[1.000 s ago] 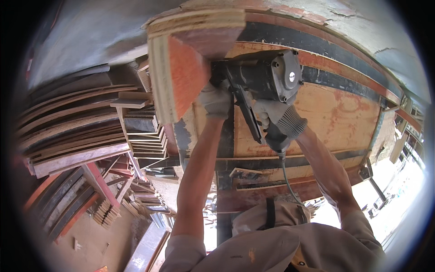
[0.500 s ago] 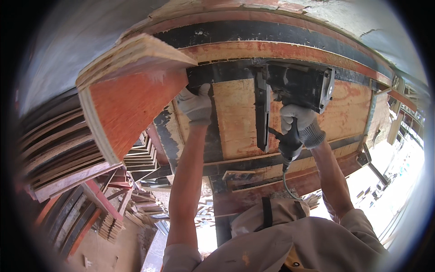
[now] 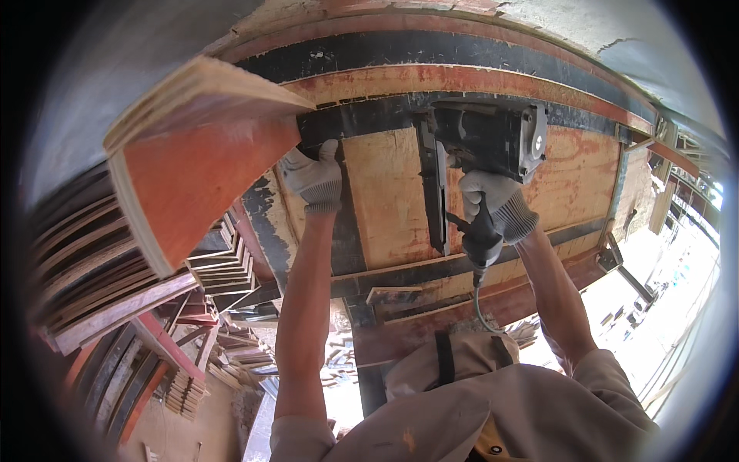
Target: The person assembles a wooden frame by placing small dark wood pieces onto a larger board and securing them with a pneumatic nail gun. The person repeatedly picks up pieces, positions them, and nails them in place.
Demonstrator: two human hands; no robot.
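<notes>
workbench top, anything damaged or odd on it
Yes, near the left hand, the dark coating looks damaged: its edge is ragged beside pale wood. Reddish blotches also look uneven right of the black power tool.

Tons of long boards (image 3: 96, 266) stacked off to the left, slanted reddish beam (image 3: 168, 346) just below, little wood strips (image 3: 185, 396) bunched under that.

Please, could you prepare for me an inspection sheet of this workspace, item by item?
Surface: wooden bench top, black bands, worn red patches.
Job's things: black nail gun; angled wooden piece with orange-red face.
Clutter: stacked boards at left.
Hands: left hand, gloved, at the wooden piece, fingers partly hidden; right hand, gloved, around the nail gun's handle.
Cables: thin hose from handle's base.
Surroundings: brown floor lower left; glare at right.
</notes>
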